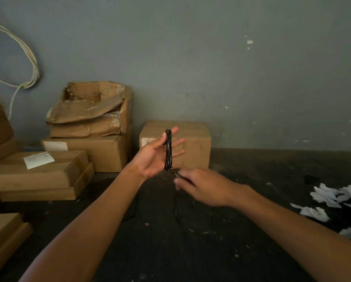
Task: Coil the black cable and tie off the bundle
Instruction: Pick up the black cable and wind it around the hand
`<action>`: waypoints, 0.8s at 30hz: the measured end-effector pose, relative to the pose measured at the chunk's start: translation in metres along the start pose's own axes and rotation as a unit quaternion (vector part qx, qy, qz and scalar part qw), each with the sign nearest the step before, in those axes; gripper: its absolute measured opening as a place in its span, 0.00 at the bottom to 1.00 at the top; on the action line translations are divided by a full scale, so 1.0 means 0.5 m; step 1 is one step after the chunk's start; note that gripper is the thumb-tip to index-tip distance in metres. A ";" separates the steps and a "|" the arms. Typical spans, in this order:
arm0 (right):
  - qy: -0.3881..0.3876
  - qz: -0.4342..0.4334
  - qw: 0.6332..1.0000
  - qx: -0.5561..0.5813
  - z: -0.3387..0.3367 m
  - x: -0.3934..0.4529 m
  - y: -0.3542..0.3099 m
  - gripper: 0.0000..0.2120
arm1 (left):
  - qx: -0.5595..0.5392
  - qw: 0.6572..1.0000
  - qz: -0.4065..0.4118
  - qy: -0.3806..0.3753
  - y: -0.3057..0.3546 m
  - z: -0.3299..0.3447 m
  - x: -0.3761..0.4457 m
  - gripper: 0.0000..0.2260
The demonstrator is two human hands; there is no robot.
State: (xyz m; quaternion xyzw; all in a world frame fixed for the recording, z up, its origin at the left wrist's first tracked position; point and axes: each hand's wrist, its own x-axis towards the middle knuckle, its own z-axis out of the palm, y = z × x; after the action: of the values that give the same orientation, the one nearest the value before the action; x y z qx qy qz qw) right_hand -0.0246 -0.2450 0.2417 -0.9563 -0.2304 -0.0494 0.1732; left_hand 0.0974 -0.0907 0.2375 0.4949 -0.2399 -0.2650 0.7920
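Head view is looking down over both forearms toward a dark floor (pixel 251 180) and a grey-green wall (pixel 211 58). The left hand (pixel 154 157) is being held up with its palm facing right and its fingers straight and spread. The black cable (pixel 168 149) is sitting wound in several tight turns around those four fingers, forming a narrow upright coil that is crossing the hand from just below the fingertip of the top finger down to the edge of the palm. The thumb is resting near the coil, apart from the fingers.

The right hand (pixel 199 186) is hovering just below and to the right of the left one, blurred; its fingers are curling around a strand of the cable that is leaving the bottom of the coil. The loose remainder of the cable is trailing down from that hand and lying in faint loops on the floor between the two forearms.

A closed cardboard box (pixel 190 139) is standing against the wall directly behind the hands. Stacked boxes (pixel 85 143) are sitting to the left, the top one torn open. A pale cord (pixel 26 58) is hanging looped on the wall at upper left. White paper scraps (pixel 333 198) are lying on the floor at right.
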 end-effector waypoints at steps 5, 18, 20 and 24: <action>0.036 0.023 0.992 -0.121 -0.094 0.010 0.021 0.09 | 0.030 0.997 -0.055 -0.049 -0.022 -0.005 -0.019 0.18; 0.099 0.012 0.976 -0.193 -0.170 0.049 0.058 0.10 | 0.117 0.967 -0.182 -0.137 -0.027 0.011 -0.053 0.19; 0.104 0.008 0.980 -0.171 -0.169 0.051 0.073 0.10 | 0.118 0.961 -0.192 -0.163 -0.024 0.008 -0.059 0.21; 0.118 -0.007 0.989 -0.084 -0.157 0.053 0.103 0.08 | 0.067 0.950 -0.191 -0.237 -0.019 0.008 -0.069 0.23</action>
State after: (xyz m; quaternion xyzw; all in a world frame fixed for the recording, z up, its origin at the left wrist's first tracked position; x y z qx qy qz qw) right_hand 0.0215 -0.3044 0.3039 -0.9534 -0.2097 -0.1819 0.1179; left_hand 0.0673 -0.0740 0.2262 0.5063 -0.3389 -0.5041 0.6121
